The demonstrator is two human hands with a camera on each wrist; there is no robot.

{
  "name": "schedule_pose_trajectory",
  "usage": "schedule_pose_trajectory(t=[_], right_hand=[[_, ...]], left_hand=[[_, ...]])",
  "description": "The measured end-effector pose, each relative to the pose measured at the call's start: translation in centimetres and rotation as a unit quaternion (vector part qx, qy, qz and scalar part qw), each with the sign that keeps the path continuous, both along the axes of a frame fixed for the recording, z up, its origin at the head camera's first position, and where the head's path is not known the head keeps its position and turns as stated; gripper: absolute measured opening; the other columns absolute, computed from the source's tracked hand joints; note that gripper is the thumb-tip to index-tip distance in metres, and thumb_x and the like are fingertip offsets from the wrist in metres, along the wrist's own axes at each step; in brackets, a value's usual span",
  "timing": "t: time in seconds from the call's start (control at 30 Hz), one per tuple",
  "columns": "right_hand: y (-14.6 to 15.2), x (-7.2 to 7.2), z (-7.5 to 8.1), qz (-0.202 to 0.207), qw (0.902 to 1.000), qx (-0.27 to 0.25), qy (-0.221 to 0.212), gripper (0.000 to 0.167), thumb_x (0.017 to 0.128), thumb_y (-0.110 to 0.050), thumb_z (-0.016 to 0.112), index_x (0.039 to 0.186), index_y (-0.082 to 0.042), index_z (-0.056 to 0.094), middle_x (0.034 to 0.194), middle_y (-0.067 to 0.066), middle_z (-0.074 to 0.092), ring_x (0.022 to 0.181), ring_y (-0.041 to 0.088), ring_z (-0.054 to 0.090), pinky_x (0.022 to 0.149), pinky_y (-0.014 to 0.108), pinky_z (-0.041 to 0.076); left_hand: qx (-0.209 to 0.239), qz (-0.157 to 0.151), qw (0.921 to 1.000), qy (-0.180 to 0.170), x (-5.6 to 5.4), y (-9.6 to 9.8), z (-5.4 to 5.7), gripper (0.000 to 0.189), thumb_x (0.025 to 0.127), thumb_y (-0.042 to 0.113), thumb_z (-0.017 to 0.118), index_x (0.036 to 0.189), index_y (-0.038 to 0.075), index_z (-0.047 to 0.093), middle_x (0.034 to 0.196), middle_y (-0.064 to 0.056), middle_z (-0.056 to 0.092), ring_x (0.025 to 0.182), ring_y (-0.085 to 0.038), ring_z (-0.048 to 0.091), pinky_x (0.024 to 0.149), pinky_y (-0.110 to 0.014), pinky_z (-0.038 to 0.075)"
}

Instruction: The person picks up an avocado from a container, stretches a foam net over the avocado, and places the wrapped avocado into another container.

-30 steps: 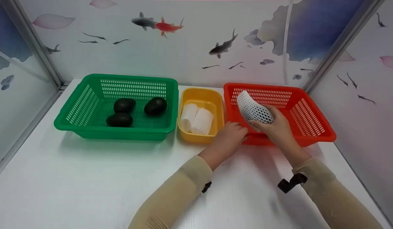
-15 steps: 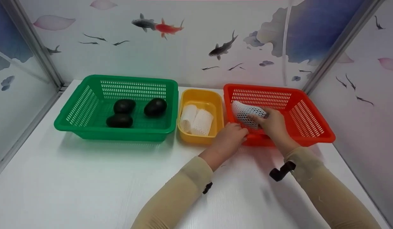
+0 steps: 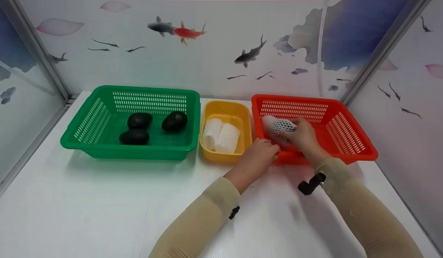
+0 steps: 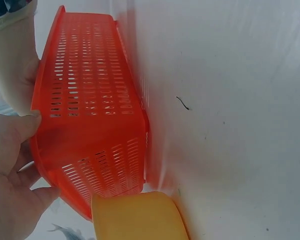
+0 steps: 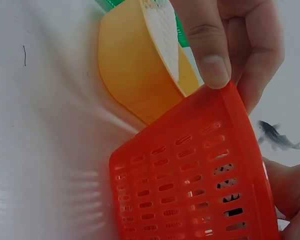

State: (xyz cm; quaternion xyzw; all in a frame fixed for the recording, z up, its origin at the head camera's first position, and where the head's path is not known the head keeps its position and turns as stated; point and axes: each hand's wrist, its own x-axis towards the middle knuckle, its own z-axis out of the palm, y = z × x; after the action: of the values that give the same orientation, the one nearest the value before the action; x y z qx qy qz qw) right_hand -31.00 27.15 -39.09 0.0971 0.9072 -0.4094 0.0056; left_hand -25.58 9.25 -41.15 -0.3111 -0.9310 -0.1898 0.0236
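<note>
My left hand [image 3: 255,157] holds the front left corner of the red basket [image 3: 345,156]. In the right wrist view its thumb [image 5: 213,72] presses the outside of the rim, with curled fingers behind. My right hand [image 3: 304,138] reaches over the front wall into that basket. It grips an avocado in a white foam net [image 3: 279,126], low at the basket's left end. Dark skin shows through the mesh, and the net's loose end points left. From the right wrist the basket wall hides most of the netted fruit; only bits show through the slots.
Left of the red basket stands a yellow tub [image 3: 221,157] holding white foam nets [image 3: 228,138]. Farther left, a green basket [image 3: 135,154] contains avocados [image 3: 175,121]. Behind them rises a wall printed with fish. The white tabletop [image 3: 110,208] extends in front.
My right hand has lowered the netted avocado into the red basket and moved slightly left. The net has tipped from slanting upward to lying flatter. My left hand stays on the rim.
</note>
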Motion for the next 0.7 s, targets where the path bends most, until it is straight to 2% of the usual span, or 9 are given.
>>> schedule_pose_trajectory(t=[0.13,0.4,0.57,0.7], right_hand=[[-0.05,-0.27,-0.13,-0.007,0.9999,-0.005,-0.012,0.077,0.081,-0.035,0.079,0.136,-0.003,0.036,0.134,0.019,0.046,0.12,0.037,0.045,0.101,0.051,0.041],[-0.37,-0.57,0.05,-0.006,0.9994,0.005,-0.033,0.064,0.083,-0.038,0.077,0.128,-0.004,0.046,0.127,0.017,0.052,0.113,0.034,0.049,0.097,0.047,0.045],[-0.26,-0.61,0.18,0.014,0.9983,0.014,-0.055,0.06,0.083,-0.037,0.077,0.122,-0.004,0.048,0.123,0.016,0.055,0.109,0.033,0.051,0.093,0.045,0.048],[-0.14,-0.79,0.2,0.034,0.9944,0.03,-0.096,0.064,0.082,-0.033,0.079,0.124,-0.001,0.043,0.123,0.019,0.052,0.104,0.032,0.054,0.091,0.042,0.05]], left_hand=[[0.005,-0.001,1.0,-0.007,0.06,0.14,0.08,0.025,0.091,0.033,0.067,0.113,0.024,0.063,0.103,0.006,0.06,0.104,-0.012,0.046,0.095,-0.021,0.043],[-0.005,-0.005,0.9998,0.018,-0.11,0.04,0.08,0.026,0.092,0.034,0.064,0.117,0.024,0.064,0.105,0.006,0.062,0.102,-0.013,0.049,0.096,-0.021,0.042],[0.006,-0.006,0.9999,0.007,-0.06,-0.16,0.15,0.029,0.092,0.033,0.065,0.12,0.025,0.062,0.108,0.008,0.062,0.103,-0.012,0.048,0.099,-0.022,0.04],[-0.004,-0.004,0.9999,0.01,-0.02,-0.18,0.25,0.028,0.091,0.033,0.067,0.117,0.024,0.063,0.108,0.006,0.062,0.104,-0.012,0.048,0.097,-0.021,0.041]])
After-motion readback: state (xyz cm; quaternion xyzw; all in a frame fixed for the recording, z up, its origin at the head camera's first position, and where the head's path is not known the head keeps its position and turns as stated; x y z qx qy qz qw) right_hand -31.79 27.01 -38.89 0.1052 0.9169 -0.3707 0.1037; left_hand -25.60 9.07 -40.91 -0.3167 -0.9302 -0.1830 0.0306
